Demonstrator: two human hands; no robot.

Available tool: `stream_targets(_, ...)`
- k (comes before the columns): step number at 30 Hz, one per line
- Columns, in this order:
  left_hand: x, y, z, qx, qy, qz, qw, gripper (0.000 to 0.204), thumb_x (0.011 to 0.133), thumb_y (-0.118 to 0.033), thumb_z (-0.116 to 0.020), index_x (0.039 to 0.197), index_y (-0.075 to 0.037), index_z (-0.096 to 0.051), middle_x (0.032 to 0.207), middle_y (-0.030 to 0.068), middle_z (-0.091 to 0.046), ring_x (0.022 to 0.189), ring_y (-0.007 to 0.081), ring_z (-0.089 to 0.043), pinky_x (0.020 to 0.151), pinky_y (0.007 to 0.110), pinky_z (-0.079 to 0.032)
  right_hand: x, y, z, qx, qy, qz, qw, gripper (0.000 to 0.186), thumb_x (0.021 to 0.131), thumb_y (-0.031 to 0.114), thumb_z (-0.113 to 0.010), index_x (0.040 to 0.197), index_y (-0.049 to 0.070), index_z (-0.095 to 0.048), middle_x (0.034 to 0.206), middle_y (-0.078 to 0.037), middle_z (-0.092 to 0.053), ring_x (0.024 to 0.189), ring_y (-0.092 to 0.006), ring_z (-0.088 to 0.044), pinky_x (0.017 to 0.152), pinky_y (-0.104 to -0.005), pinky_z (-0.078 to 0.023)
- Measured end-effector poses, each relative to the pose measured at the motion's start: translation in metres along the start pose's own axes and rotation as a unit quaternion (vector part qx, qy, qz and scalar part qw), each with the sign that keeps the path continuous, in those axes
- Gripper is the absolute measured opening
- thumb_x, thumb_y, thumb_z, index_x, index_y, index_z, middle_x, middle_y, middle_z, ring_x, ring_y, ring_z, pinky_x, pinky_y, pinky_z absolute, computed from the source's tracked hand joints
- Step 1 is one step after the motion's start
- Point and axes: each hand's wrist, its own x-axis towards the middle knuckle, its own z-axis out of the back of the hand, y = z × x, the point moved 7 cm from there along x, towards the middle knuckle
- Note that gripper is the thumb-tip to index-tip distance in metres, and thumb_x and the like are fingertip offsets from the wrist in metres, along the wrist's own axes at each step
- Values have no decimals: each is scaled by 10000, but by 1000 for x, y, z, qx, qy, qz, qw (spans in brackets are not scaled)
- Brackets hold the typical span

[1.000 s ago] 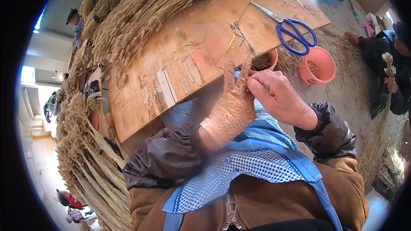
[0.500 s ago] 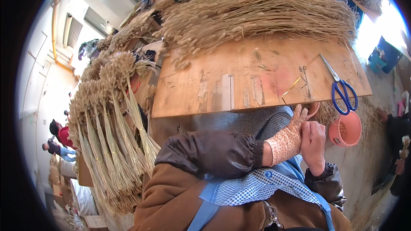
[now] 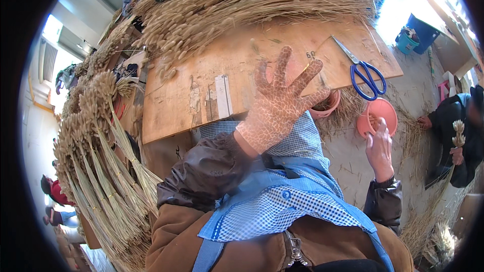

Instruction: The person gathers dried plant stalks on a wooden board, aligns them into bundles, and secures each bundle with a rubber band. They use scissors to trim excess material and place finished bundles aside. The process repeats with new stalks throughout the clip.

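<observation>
My left hand (image 3: 275,106), in a patterned glove, is spread wide over the front edge of a wooden board (image 3: 171,106); nothing is in it. A thin yellow strip lies on the board by its fingertips, partly covered. My bare right hand (image 3: 380,151) reaches to a small pink bucket (image 3: 388,106), fingers stretched over its near rim and thumb apart. Their tips dip into the bucket, which holds some brownish bits. Blue-handled scissors (image 3: 367,78) lie at the board's right end, handles over the edge. Behind my left fingers a second pink container (image 3: 330,107) shows in part.
A thick pile of dried grass stalks (image 3: 262,5) covers the board's far side. Tied bunches with fluffy heads (image 3: 96,136) stand at my left. On the right a person in dark clothes (image 3: 456,126) holds stalks. Straw litters the floor (image 3: 348,156); blue bins (image 3: 422,32) stand beyond.
My hands were together at the board's edge and have parted. The left has risen over the board with fingers spread; the right has moved to the pink bucket. The view has shifted right.
</observation>
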Motion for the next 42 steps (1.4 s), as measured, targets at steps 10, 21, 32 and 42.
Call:
stream_targets(10,-4,-34,-10,-15,43,-79,996,300,782,-194,-550,1056,-93,-621,1070,131,-577,1029,338,-519,958,463,-360,29,140,69,177,-165,281,929,69,817,77,-592,768,53,-551,690,-111,-531,630,-258,-535,589,-365,-424)
stream_targets(21,32,88,-6,-326,131,-19,936,460,713,-137,-601,1170,-141,-551,996,95,-592,920,247,-590,826,373,-449,111,45,39,-49,-96,170,980,227,881,178,-541,698,47,-507,601,-139,-562,556,-316,-570,549,-419,-425)
stream_targets(32,92,227,-127,203,50,131,969,964,719,-436,-710,1478,-208,-162,1526,130,-99,1397,378,-83,1034,605,-133,157,62,-22,-119,25,80,989,274,778,159,-617,961,-23,-527,939,-180,-547,896,-336,-539,804,-417,-424)
stream_targets(42,135,323,-171,60,154,246,955,909,745,-239,-684,1465,-234,-128,1473,191,-221,1258,458,-355,909,595,-396,152,36,-15,-32,72,102,992,465,738,138,-676,1108,-54,-471,1046,-219,-549,955,-355,-569,835,-389,-473)
